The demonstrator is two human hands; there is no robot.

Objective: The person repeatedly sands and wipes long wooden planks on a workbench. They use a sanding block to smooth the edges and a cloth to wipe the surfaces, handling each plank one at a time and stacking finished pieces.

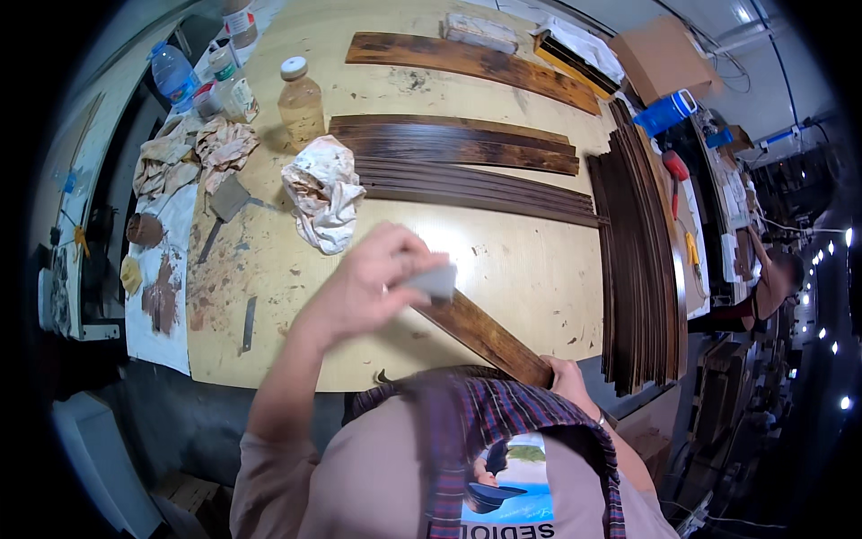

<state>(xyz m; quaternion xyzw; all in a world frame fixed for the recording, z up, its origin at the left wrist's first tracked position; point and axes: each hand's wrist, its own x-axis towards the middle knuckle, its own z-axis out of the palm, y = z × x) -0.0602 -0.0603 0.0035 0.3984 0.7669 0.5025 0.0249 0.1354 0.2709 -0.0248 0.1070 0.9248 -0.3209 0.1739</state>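
A grey block [435,282] and a brown wooden strip [496,341] in hand, right of the crumpled cloth [325,193].
On the cloth's near side, the left hand [366,280] has its fingers clamped on the block, by the strip's far end; farther right of the cloth, the right hand [571,384] clasps the near end, fingers partly hidden. Dark strips [476,190] lie just right of the cloth.

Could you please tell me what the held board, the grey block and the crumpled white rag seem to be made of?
Held board: likely wood, finished brown with a slight sheen, judging by its dark, grain-like streaks.
Grey block: matte, perhaps sponge or foam, but blur leaves it open.
Rag: apparently matte cloth, from its soft folds.
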